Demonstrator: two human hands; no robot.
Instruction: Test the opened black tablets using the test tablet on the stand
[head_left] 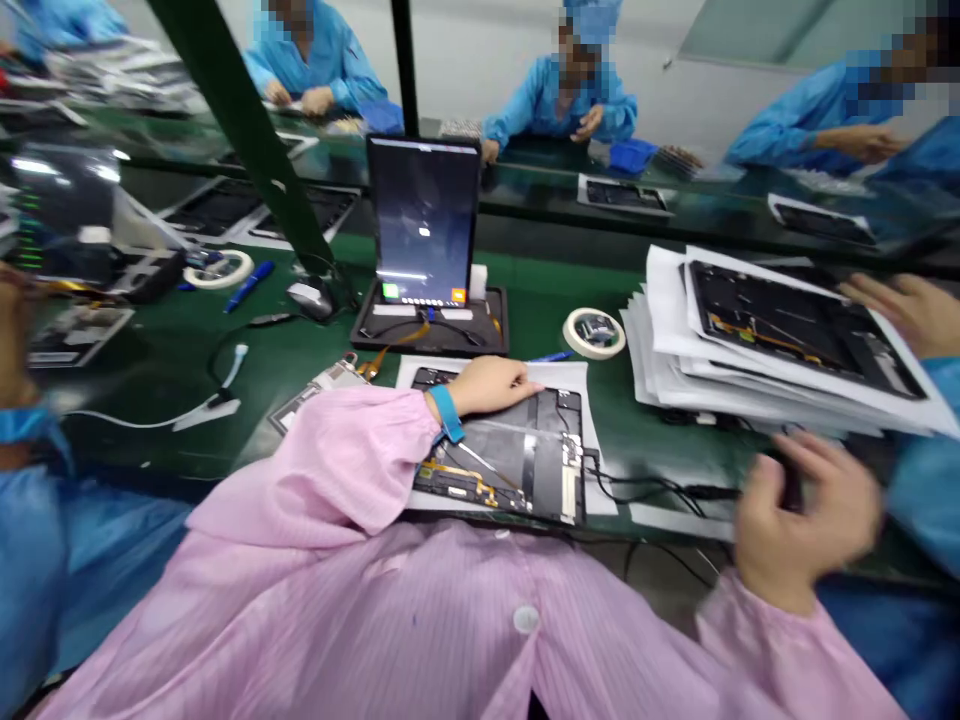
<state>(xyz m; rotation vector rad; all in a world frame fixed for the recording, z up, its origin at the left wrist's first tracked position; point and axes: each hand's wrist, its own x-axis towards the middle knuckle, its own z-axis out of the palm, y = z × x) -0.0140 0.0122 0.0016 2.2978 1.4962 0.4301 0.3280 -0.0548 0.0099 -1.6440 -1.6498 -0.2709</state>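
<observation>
An opened tablet (487, 450) lies on white paper in front of me, its black inner parts and orange flex cables exposed. My left hand (487, 387), with a teal band at the wrist, rests across its upper edge. The fingers lie extended to the right, holding nothing that I can see. A black cable (645, 490) joins the tablet's right side and runs toward my right hand (810, 515). That hand is raised at the right, blurred, its thumb and fingers curved around something dark. Behind the tablet, a lit screen (425, 220) stands upright in a black tray (431, 345).
A paper stack (652, 370) bears another opened tablet (810, 325) at the right, with a co-worker's hand (907, 310) beside it. A tape roll (574, 335), a blue pen (551, 356) and a mouse (311, 297) lie nearby. Co-workers in blue sit alongside and opposite.
</observation>
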